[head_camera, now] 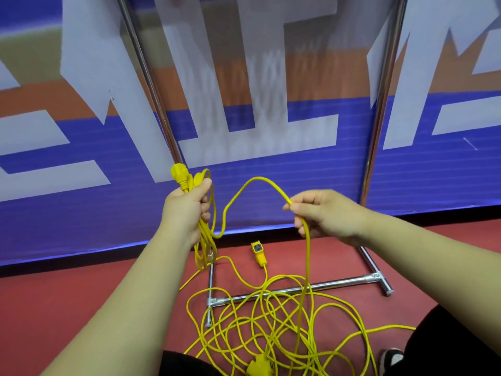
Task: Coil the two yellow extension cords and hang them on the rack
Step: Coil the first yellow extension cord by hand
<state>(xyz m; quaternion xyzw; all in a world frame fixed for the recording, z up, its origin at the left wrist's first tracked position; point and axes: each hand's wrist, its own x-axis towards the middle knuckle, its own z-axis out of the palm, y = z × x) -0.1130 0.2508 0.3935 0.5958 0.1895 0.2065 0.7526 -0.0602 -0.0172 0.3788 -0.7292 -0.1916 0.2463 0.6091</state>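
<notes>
The rack's (379, 118) uprights run off the top edge, so its upper part is out of view, and the lettering on the banner (271, 77) behind is too blurred to read. The left hand (187, 204) covers the point where the coiled loops (204, 241) are gathered, so their number is unclear. The yellow cord (271, 321) tangled on the floor leaves the bottom edge beside a cropped, soft yellow block (259, 366), possibly a socket end; whether one cord or two lies there cannot be told.

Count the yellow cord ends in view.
3: a plug above the left hand, a socket on the floor, another end at the bottom edge. A fourth may be hidden.
</notes>
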